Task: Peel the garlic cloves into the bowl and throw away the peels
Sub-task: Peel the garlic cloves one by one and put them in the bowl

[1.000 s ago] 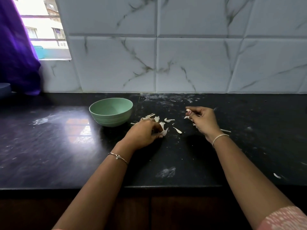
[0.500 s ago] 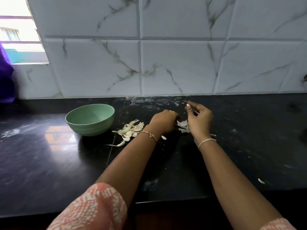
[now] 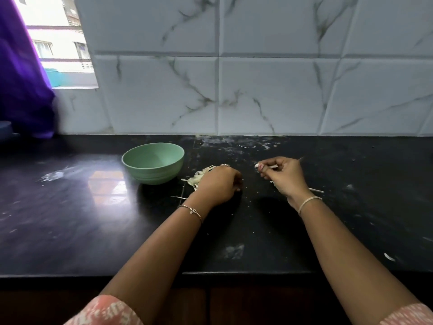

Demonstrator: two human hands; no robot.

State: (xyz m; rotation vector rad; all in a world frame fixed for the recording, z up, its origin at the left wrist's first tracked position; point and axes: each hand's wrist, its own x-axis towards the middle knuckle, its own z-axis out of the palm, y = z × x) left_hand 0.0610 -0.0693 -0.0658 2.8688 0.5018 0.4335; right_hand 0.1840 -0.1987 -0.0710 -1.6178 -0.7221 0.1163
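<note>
The black countertop [image 3: 70,219] fills the lower frame. A green bowl [image 3: 153,175] sits left of centre. Just right of it lies the peel pile [image 3: 200,178], with the left hand [image 3: 219,185] beside it, knuckles up and fingers curled under, any hold hidden. Right of centre, the right hand [image 3: 284,178] pinches a thin pale peel strip [image 3: 273,167].

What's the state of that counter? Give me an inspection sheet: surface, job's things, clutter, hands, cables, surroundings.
Surface: black counter, white smears and specks.
Job's things: green bowl upright, no cloves visible inside; peel pile beside it, on the counter.
Clutter: stray peel near the front edge; thin stalk by the right wrist.
Hands: left hand curled against the peel pile, grip hidden; right hand pinches a pale scrap.
Cables: nothing seen.
Surroundings: marbled tile wall, window, purple curtain.
</note>
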